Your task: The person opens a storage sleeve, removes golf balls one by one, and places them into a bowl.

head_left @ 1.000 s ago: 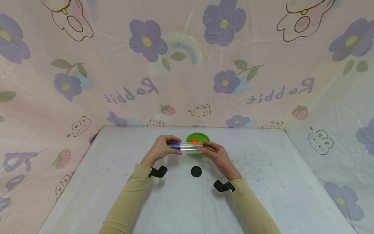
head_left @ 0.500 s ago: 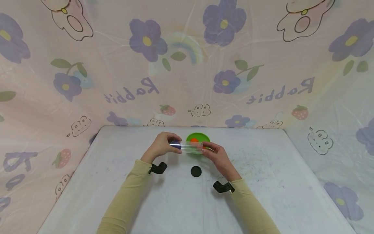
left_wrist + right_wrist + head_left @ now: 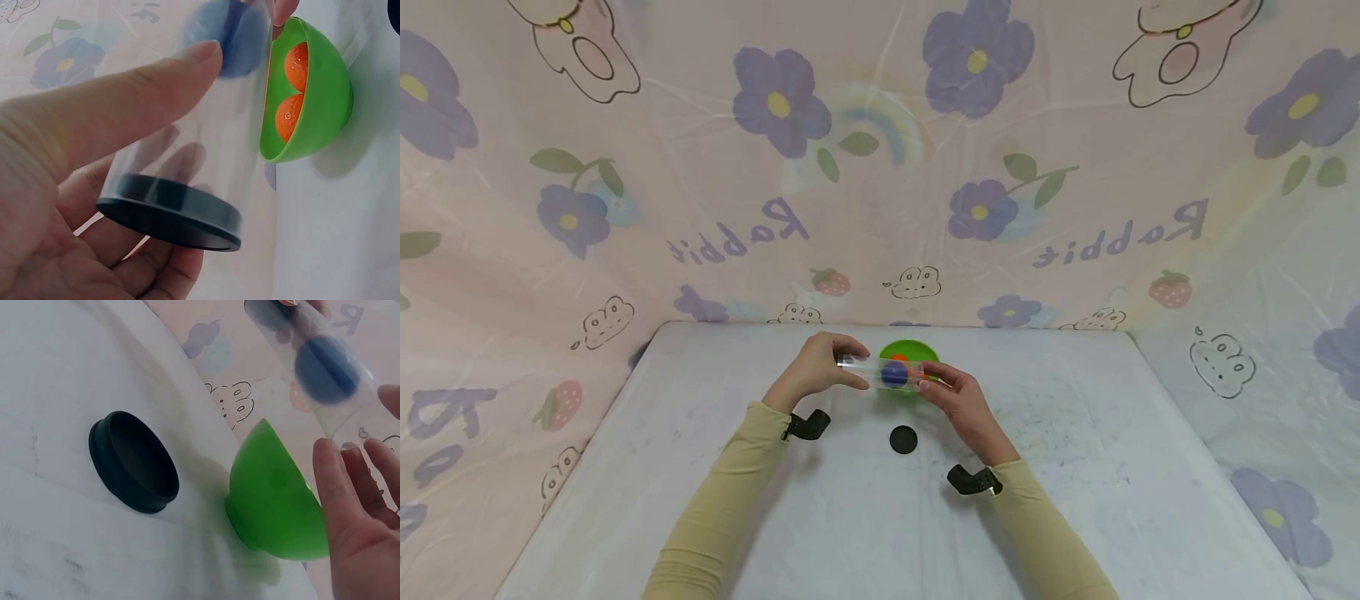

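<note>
A clear plastic tube lies almost level in the air between both hands, just above a green bowl. My left hand grips the tube's closed end, which carries a black cap. My right hand pinches the other end, thumb on one side and fingers on the other. A blue ball sits inside the tube, near the right end. Two orange balls lie in the green bowl.
A loose black cap lies on the white table in front of the bowl, between my forearms. A flowered pink cloth walls in the table at the back and on both sides.
The blue ball has rolled inside the tube from the left, capped end to near the right end. The left end now stands slightly higher. Both hands keep their hold.
</note>
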Tool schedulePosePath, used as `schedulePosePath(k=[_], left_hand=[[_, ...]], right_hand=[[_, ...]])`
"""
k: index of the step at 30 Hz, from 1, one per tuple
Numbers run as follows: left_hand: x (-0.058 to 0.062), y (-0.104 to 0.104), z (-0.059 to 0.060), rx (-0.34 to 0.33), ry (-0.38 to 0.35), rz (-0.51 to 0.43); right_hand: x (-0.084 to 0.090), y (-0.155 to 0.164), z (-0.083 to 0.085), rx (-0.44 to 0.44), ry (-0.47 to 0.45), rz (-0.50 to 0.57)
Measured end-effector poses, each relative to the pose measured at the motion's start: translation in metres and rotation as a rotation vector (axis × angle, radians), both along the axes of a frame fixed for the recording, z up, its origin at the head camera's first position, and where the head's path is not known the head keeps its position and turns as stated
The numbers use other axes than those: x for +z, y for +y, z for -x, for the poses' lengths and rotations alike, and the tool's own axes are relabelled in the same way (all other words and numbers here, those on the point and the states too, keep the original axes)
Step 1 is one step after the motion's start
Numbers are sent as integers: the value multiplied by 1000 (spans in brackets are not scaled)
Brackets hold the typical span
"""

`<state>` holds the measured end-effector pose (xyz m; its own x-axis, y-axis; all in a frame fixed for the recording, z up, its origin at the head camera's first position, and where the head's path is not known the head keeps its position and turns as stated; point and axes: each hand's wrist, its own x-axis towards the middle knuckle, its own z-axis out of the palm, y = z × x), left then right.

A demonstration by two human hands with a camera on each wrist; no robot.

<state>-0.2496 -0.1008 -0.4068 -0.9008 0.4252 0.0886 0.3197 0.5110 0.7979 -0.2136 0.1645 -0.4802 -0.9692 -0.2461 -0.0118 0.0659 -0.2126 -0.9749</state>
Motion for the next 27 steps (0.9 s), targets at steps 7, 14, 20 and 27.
schedulePosePath(k=[7,14,20,27], left_hand=[[-2,-1,0,-2,-8,8],[-1,-2,1,2,-28,-18],[-4,-6,-2,13,-68,-74],[-13,-15,-4,57,-82,-118]], right_hand=[[1,0,-1,-12,26,-84],[2,0,1,-25,18,-51],[4,2,2,-17,22,81],[10,5,2,-18,59,46]])
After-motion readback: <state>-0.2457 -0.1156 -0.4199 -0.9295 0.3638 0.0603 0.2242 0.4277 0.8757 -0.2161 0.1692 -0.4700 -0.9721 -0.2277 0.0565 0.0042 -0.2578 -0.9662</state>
